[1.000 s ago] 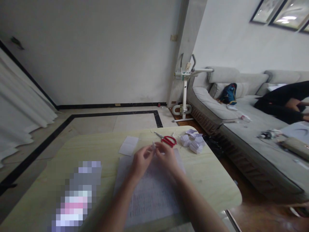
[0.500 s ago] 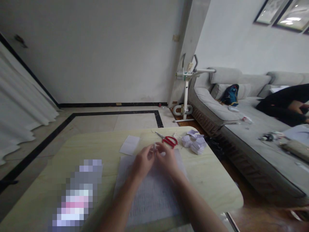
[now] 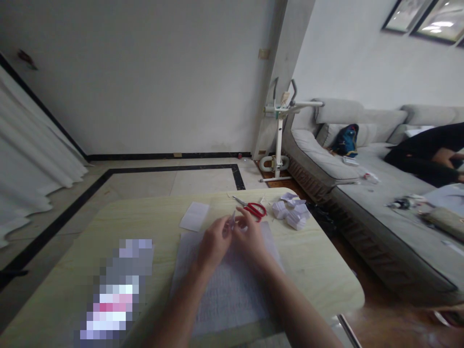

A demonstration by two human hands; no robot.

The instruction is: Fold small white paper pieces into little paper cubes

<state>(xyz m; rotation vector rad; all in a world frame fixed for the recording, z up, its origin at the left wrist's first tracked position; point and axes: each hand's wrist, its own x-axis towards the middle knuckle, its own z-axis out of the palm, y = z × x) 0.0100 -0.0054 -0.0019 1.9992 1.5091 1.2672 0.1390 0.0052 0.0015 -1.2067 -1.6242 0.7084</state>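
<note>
White paper (image 3: 233, 219) is sitting pinched between my left hand (image 3: 216, 235) and right hand (image 3: 251, 236), fingers curling, forearms converging over the large sheet (image 3: 232, 297) on the tabletop (image 3: 315, 270).

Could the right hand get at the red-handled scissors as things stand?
Probably yes: the scissors lie just beyond the right hand, apparently uncovered, though that hand seems busy with a small white piece.

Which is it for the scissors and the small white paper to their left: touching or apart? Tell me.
Apart. The head view shows a strip of bare tabletop between the scissors and the small white paper.
</note>
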